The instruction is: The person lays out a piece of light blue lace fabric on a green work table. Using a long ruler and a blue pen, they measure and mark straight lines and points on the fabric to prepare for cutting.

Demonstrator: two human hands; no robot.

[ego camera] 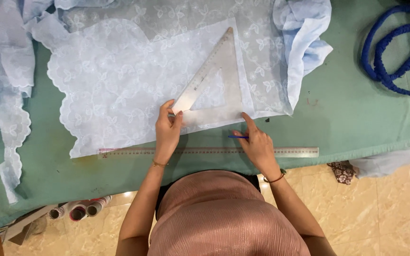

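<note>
A clear plastic set square (217, 80) lies on pale blue embroidered lace fabric (119, 80) spread over a green-covered table (347, 118). My left hand (168, 130) pinches the set square's lower left corner. My right hand (255, 142) presses a finger on the square's lower right edge and holds a blue pen (237, 137). A long clear straight ruler (205, 151) lies along the fabric's near edge, under both hands.
Bunched light blue cloth (304, 42) sits at the back right, and more lace strips (5, 95) hang at the left. A coiled blue cord (395, 52) lies at the far right. Thread spools (79, 208) and a patterned scrap (342, 171) are below the table edge.
</note>
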